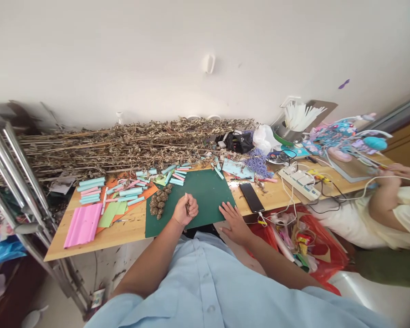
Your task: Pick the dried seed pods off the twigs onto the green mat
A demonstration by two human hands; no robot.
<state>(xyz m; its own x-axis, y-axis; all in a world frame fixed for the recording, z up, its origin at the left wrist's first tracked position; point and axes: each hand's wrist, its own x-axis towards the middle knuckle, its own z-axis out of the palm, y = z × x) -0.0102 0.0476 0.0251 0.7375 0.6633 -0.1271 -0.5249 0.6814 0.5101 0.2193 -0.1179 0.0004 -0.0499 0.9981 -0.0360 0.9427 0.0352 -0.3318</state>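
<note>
My left hand [186, 209] is closed around a small brown clump, partly hidden by the fingers, above the green mat [205, 191]. Just left of it, a pile of brown, lumpy balls [160, 200] lies on the mat's left side. My right hand [233, 219] rests with fingers spread at the mat's lower right edge and holds nothing. Rolled blue and pink paper pieces [177, 175] lie along the mat's back edge. A black phone [251, 197] lies right of the mat.
Dried plant stalks [123, 146] run along the wall. Left are folded pink paper [84, 224] and metal legs [23, 168]. A power strip [299, 181] with cables lies right, above a red bag [321, 246]. Another person's arm [386, 205] is at far right.
</note>
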